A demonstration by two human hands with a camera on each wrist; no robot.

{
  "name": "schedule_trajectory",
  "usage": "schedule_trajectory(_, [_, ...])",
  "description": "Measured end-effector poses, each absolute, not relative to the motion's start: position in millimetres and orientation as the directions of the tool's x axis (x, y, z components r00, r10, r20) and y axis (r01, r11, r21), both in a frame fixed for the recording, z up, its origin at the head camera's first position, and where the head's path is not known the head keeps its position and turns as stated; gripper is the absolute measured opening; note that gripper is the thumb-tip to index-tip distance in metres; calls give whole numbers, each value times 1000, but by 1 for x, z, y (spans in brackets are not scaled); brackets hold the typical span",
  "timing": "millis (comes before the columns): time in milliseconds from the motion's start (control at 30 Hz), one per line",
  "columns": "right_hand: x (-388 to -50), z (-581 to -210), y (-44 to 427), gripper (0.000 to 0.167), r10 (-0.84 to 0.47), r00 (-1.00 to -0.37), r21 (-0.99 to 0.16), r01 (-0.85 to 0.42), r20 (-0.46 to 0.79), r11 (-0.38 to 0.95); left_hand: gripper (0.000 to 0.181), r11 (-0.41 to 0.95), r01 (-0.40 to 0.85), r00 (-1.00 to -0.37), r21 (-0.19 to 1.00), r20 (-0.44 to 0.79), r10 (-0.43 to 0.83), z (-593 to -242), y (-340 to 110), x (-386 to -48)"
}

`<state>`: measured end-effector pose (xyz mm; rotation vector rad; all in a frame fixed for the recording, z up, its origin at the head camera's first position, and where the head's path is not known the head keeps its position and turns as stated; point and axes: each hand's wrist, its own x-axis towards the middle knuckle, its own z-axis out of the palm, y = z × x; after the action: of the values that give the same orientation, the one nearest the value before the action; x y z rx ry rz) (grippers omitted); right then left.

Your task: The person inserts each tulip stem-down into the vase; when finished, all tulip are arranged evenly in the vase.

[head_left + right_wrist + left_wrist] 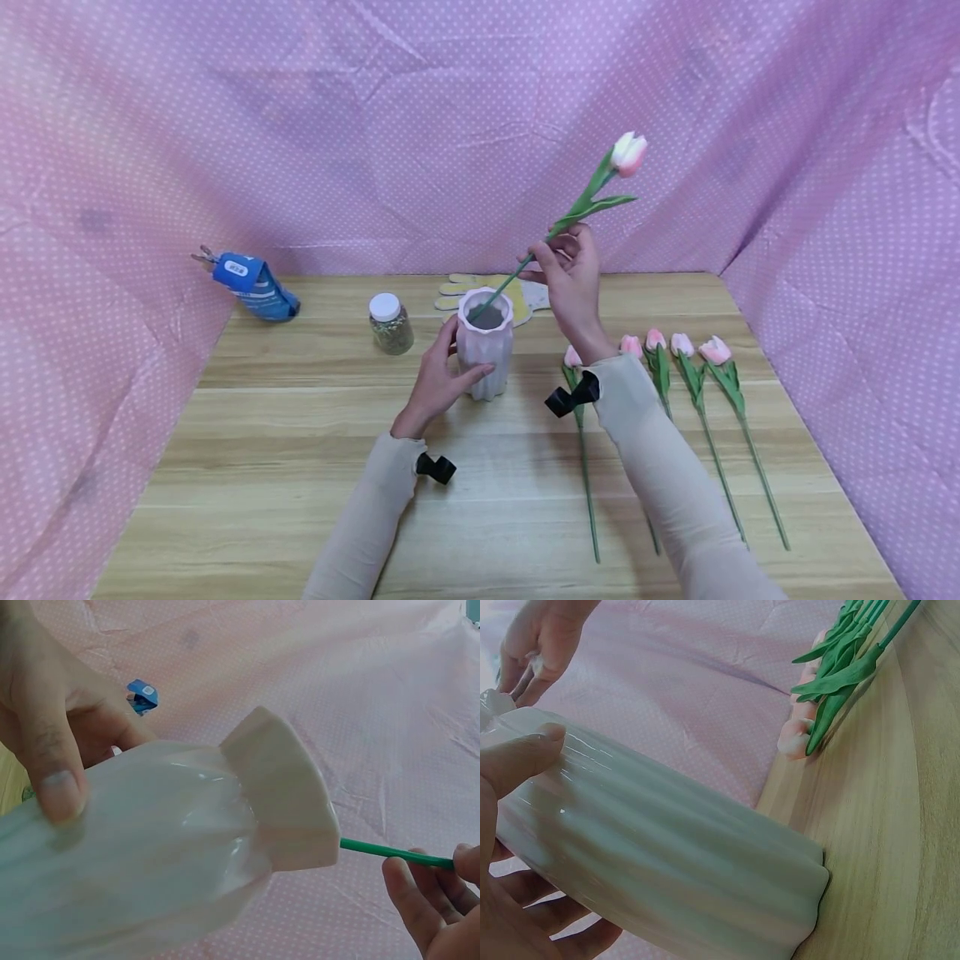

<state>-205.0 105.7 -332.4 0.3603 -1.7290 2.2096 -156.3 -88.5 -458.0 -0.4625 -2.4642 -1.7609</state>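
While the left hand, thumb and fingers parted to its width, curls round one pale vase, the right hand pinches one tulip by its stem, the lower end inside the vase. Five loose tulips lie near the right hand; one jar stands left of the left hand.

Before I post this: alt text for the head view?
Right hand holding a pink-and-white tulip, its green stem reaching into a pale fluted vase gripped by the left hand. Five pink tulips lie right, on a wooden table; a yellow glove lies behind the vase, a clear white-lidded jar and blue bag to its left.
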Motion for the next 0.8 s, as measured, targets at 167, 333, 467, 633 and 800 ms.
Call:
schedule_trajectory(167, [-212, -330, 100, 21, 12, -927, -917, -371, 374, -145, 86, 305, 285, -953, 909, 234, 195, -458, -89, -156])
schedule_trajectory(333, [-219, -333, 95, 23, -65, -939, -940, -333, 338, -76, 86, 306, 284, -953, 909, 233, 194, -458, -88, -156])
schedule_trajectory(467, [-223, -333, 91, 29, -121, -937, -943, -332, 327, 19, 87, 301, 284, -952, 911, 231, 200, -458, -88, -156])
schedule_trajectory(633, [-225, -333, 88, 32, -178, -928, -933, -346, 326, 98, 87, 300, 279, -953, 912, 225, 202, -458, -89, -157])
schedule_trajectory(800, [-226, -334, 85, 32, -216, -922, -915, -362, 322, 180, 87, 305, 278, -953, 911, 222, 204, -459, -89, -156])
